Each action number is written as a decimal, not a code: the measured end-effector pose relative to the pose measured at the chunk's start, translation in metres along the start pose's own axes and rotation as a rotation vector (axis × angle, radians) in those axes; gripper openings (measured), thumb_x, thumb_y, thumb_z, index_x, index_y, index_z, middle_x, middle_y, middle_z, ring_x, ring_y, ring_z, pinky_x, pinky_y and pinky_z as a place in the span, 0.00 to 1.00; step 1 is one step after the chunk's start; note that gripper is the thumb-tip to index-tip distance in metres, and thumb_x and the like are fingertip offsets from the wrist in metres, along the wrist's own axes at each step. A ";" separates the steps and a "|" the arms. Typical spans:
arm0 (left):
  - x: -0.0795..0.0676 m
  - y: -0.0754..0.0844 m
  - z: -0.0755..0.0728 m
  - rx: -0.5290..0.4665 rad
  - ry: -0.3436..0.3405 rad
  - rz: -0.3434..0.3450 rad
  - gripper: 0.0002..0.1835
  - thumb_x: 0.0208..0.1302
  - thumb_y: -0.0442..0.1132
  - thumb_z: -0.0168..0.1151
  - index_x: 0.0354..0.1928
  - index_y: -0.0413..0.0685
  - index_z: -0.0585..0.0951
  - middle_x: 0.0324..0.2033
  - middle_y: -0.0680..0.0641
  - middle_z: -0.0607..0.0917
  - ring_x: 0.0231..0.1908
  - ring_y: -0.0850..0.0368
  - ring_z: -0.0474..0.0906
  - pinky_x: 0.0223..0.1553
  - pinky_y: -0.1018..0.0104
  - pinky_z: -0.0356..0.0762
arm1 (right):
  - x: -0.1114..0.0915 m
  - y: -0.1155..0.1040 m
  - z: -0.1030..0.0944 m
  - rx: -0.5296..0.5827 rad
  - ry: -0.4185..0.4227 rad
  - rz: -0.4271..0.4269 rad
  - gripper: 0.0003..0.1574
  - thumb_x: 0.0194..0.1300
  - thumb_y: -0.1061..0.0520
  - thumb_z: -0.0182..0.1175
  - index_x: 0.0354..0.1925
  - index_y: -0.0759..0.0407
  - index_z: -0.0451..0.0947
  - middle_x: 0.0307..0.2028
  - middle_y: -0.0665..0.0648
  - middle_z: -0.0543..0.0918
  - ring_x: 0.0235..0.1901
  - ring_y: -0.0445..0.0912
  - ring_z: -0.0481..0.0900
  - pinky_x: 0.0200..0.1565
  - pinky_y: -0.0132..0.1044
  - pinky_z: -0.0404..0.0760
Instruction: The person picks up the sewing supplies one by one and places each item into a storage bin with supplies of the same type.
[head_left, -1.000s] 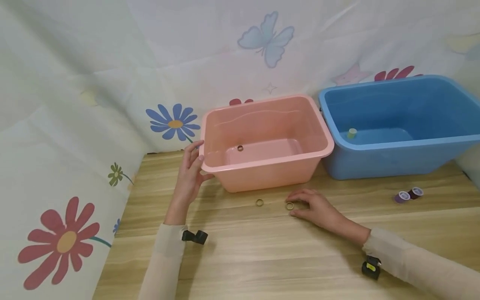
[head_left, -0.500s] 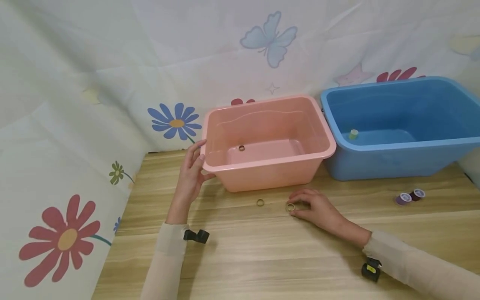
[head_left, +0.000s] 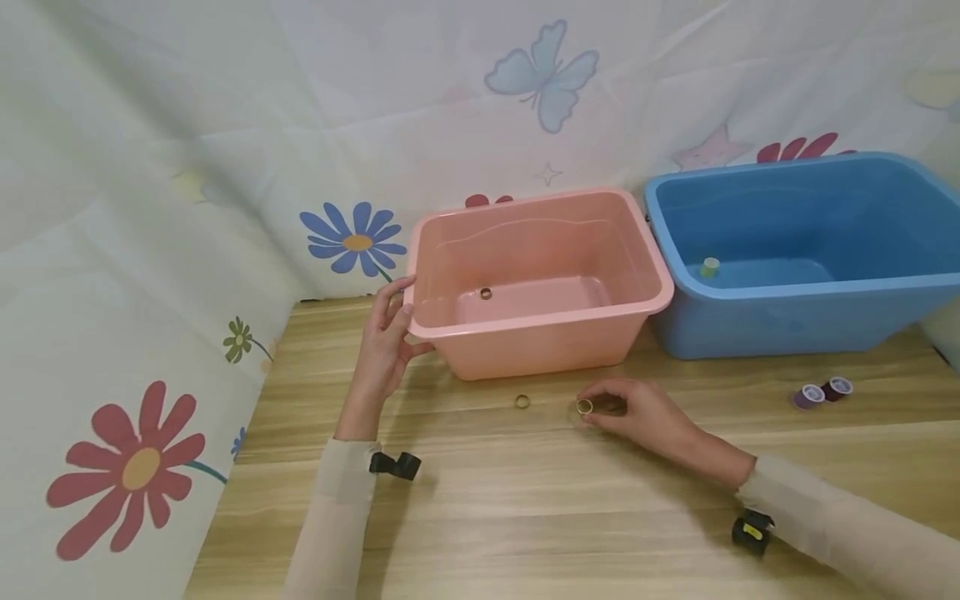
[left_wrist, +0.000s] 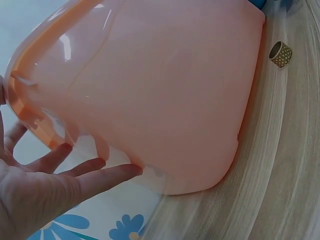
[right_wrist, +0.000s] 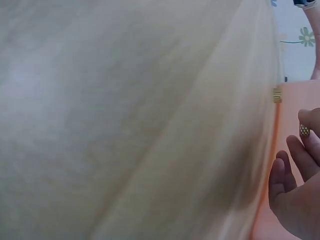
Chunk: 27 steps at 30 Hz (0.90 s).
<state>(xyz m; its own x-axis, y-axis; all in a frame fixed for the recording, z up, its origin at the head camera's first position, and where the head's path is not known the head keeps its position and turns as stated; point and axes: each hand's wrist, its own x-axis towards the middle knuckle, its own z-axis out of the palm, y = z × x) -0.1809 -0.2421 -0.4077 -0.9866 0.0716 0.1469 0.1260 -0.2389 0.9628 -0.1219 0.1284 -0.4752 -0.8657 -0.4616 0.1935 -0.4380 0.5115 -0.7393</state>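
Observation:
My right hand [head_left: 651, 414] pinches a brass thimble [head_left: 584, 407] between thumb and index finger, close over the table in front of the pink bin [head_left: 540, 343]. In the right wrist view the dimpled thimble [right_wrist: 304, 130] shows at the fingertips, with the other fingers loosely bent. A second thimble [head_left: 522, 402] stands on the table left of that hand; its open, dimpled band [left_wrist: 280, 54] appears large in the left wrist view. At the bin's left end my left hand [head_left: 382, 354] grips the rim, several fingertips against the outer wall. Another thimble [head_left: 486, 293] lies inside the pink bin.
A blue bin [head_left: 780, 321] stands right beside the pink one, with a pale green thread spool [head_left: 709, 267] inside. Two more spools, purple [head_left: 808, 397] and dark [head_left: 837, 388], sit on the wooden table [head_left: 480, 517] at the right. A flowered cloth [head_left: 420, 100] hangs behind.
The right hand's fingers have come together on the thimble and raised it slightly from the table. The left hand keeps its place on the pink bin; the head view has shifted a little.

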 end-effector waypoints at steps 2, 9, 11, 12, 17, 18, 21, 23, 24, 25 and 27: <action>0.000 0.000 0.001 0.002 0.002 -0.012 0.21 0.79 0.34 0.47 0.67 0.60 0.72 0.71 0.36 0.64 0.63 0.31 0.67 0.42 0.45 0.85 | 0.000 -0.003 -0.003 0.010 -0.010 -0.013 0.16 0.58 0.58 0.76 0.47 0.51 0.88 0.42 0.45 0.89 0.40 0.41 0.87 0.44 0.39 0.86; 0.000 0.002 0.001 0.006 0.015 -0.009 0.21 0.79 0.35 0.49 0.69 0.60 0.70 0.72 0.36 0.64 0.63 0.32 0.68 0.42 0.44 0.85 | 0.006 -0.021 -0.016 0.032 -0.004 -0.087 0.15 0.58 0.61 0.75 0.46 0.55 0.87 0.40 0.46 0.89 0.36 0.41 0.87 0.42 0.38 0.87; -0.002 0.002 0.000 0.015 0.025 -0.018 0.21 0.78 0.36 0.50 0.69 0.60 0.70 0.72 0.38 0.65 0.63 0.33 0.68 0.42 0.45 0.86 | 0.006 -0.024 -0.019 0.022 0.001 -0.098 0.15 0.58 0.60 0.75 0.45 0.53 0.87 0.40 0.46 0.89 0.36 0.42 0.87 0.42 0.37 0.87; -0.003 0.002 0.000 0.016 0.030 -0.020 0.21 0.78 0.36 0.50 0.69 0.60 0.70 0.71 0.38 0.66 0.63 0.32 0.68 0.42 0.45 0.86 | 0.006 -0.026 -0.021 0.014 0.004 -0.103 0.15 0.58 0.60 0.75 0.45 0.52 0.87 0.40 0.46 0.89 0.36 0.43 0.87 0.42 0.38 0.87; -0.002 0.001 0.003 0.008 0.033 -0.014 0.21 0.78 0.37 0.51 0.69 0.60 0.70 0.71 0.36 0.66 0.63 0.31 0.68 0.41 0.46 0.85 | 0.006 -0.028 -0.026 -0.036 0.020 -0.147 0.16 0.59 0.59 0.75 0.46 0.54 0.87 0.40 0.47 0.90 0.38 0.48 0.87 0.43 0.45 0.87; -0.001 0.000 0.004 -0.001 0.027 -0.013 0.21 0.79 0.37 0.50 0.69 0.60 0.70 0.71 0.36 0.65 0.63 0.32 0.68 0.42 0.45 0.85 | 0.005 -0.028 -0.028 -0.045 0.024 -0.154 0.16 0.59 0.59 0.75 0.47 0.54 0.87 0.40 0.47 0.90 0.39 0.49 0.87 0.43 0.46 0.86; 0.001 -0.001 0.006 -0.007 0.020 -0.021 0.21 0.79 0.36 0.49 0.69 0.60 0.70 0.71 0.35 0.65 0.61 0.37 0.71 0.43 0.44 0.84 | 0.005 -0.031 -0.032 -0.072 0.037 -0.173 0.16 0.58 0.60 0.75 0.47 0.55 0.87 0.40 0.47 0.90 0.39 0.49 0.87 0.43 0.47 0.86; 0.001 -0.001 0.007 -0.005 0.027 -0.025 0.21 0.79 0.36 0.50 0.69 0.60 0.70 0.71 0.35 0.65 0.61 0.38 0.72 0.42 0.44 0.84 | 0.005 -0.033 -0.035 -0.085 0.041 -0.188 0.16 0.58 0.60 0.75 0.47 0.54 0.87 0.40 0.47 0.90 0.40 0.47 0.86 0.43 0.45 0.86; 0.000 -0.001 0.006 -0.003 0.033 -0.025 0.21 0.79 0.37 0.50 0.69 0.60 0.70 0.71 0.36 0.66 0.60 0.38 0.72 0.42 0.44 0.85 | 0.005 -0.034 -0.036 -0.092 0.046 -0.200 0.16 0.58 0.59 0.75 0.47 0.53 0.87 0.40 0.47 0.90 0.40 0.46 0.86 0.43 0.43 0.86; 0.000 -0.001 0.006 0.002 0.038 -0.025 0.21 0.79 0.37 0.50 0.69 0.60 0.70 0.70 0.36 0.66 0.60 0.39 0.72 0.41 0.45 0.85 | 0.006 -0.035 -0.038 -0.099 0.052 -0.215 0.17 0.58 0.59 0.75 0.47 0.52 0.87 0.40 0.47 0.90 0.40 0.45 0.86 0.43 0.43 0.86; 0.000 0.000 0.006 0.004 0.039 -0.021 0.21 0.79 0.37 0.50 0.69 0.59 0.69 0.70 0.36 0.66 0.60 0.39 0.72 0.41 0.46 0.85 | 0.007 -0.038 -0.040 -0.112 0.072 -0.246 0.17 0.57 0.59 0.76 0.46 0.52 0.87 0.40 0.48 0.90 0.39 0.44 0.86 0.42 0.41 0.86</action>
<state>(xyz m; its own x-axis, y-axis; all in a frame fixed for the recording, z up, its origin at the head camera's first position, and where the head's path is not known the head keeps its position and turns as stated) -0.1801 -0.2364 -0.4066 -0.9923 0.0389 0.1177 0.1055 -0.2336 0.9666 -0.1215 0.1351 -0.4200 -0.7431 -0.5315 0.4066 -0.6579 0.4692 -0.5891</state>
